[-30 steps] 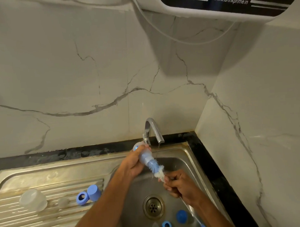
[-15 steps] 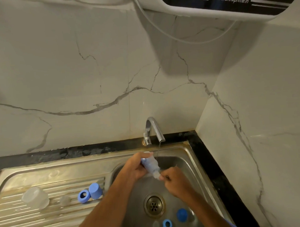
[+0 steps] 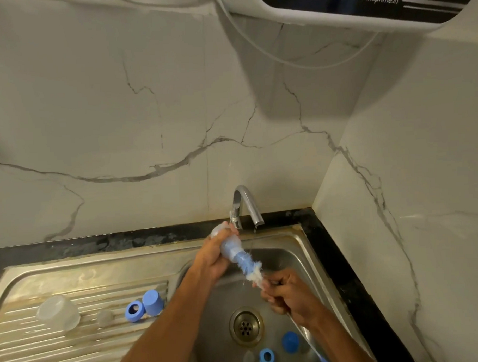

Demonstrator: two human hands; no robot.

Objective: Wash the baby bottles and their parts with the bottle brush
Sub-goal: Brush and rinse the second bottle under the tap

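My left hand [image 3: 212, 259] grips a clear baby bottle [image 3: 230, 246] tilted over the sink basin [image 3: 286, 256], neck pointing down to the right. The bottle brush [image 3: 253, 269], blue and white bristles, sticks partly out of the neck. My right hand [image 3: 286, 293] holds the brush's handle just below the bristles. On the draining board [image 3: 81, 278] lie a clear dome cap [image 3: 58, 314], a clear teat [image 3: 104, 317], a blue ring [image 3: 134, 311] and a blue cap [image 3: 154, 302]. In the basin lie another blue cap [image 3: 290, 341], a blue ring [image 3: 266, 358] and a clear teat [image 3: 249, 358].
A chrome tap [image 3: 247, 205] runs a thin stream of water just right of the bottle. The drain [image 3: 246, 326] sits below my hands. A black counter edge [image 3: 341, 269] borders the sink on the right, with marble walls behind and a water purifier [image 3: 361, 6] overhead.
The brush was pushed deep into the bottle half a second ago; now my right hand has pulled it back out so the bristles show, and the bottle has lifted toward the tap.
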